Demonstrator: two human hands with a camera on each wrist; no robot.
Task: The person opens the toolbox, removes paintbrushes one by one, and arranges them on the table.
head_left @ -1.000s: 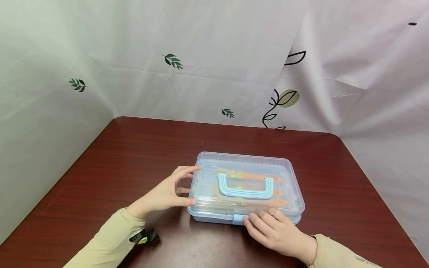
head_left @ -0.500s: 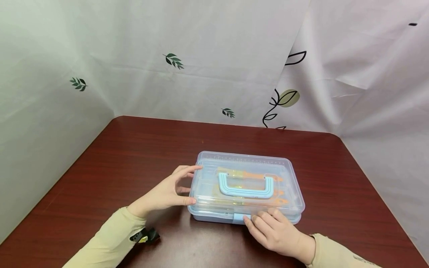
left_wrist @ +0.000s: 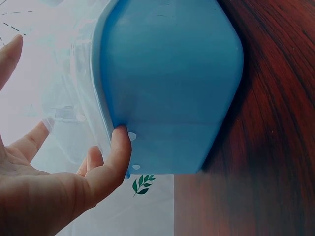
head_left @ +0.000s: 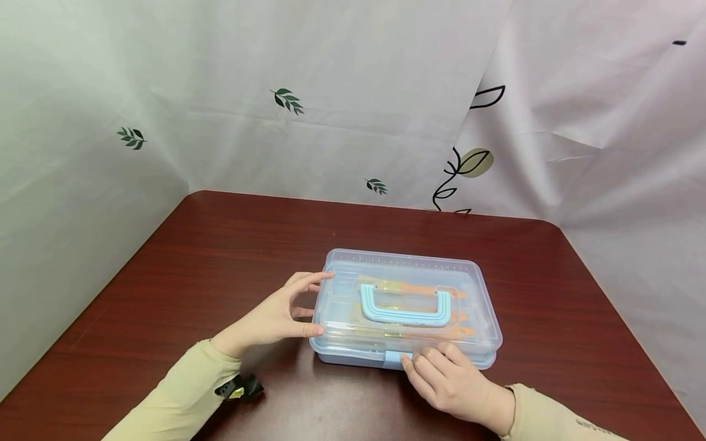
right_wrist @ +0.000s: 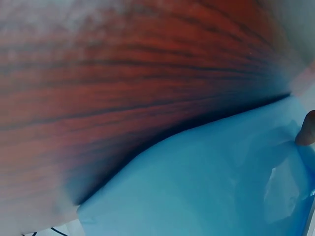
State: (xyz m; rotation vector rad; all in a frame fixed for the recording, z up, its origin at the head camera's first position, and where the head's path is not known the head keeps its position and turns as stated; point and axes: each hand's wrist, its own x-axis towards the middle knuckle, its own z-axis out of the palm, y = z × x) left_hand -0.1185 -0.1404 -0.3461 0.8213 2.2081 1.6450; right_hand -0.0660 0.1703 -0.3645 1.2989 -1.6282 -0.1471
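A clear-lidded plastic box [head_left: 342, 306] with a light blue base lies closed on the table, its blue carrying handle [head_left: 405, 315] folded flat. Through the lid show several brushes [head_left: 419, 288] with orange handles. At the box's left end is my left hand [head_left: 270, 321], fingers spread and touching the lid's edge. The left wrist view shows a digit of it against the rim of the blue base [left_wrist: 172, 88]. My right hand [head_left: 455, 383] has curled fingers on the lid's front edge, its thumb at the blue latch [head_left: 394, 359]. In the right wrist view, one dark fingertip [right_wrist: 307, 130] touches the box.
A dark red wooden table [head_left: 231, 245] extends behind and left of the box. White curtains [head_left: 358, 122] with printed leaves hang around its far side and flanks. A black strap device [head_left: 239, 388] sits at the left wrist.
The box stays in place and closed. The right hand and forearm have shifted very slightly left; the left hand keeps its pose.
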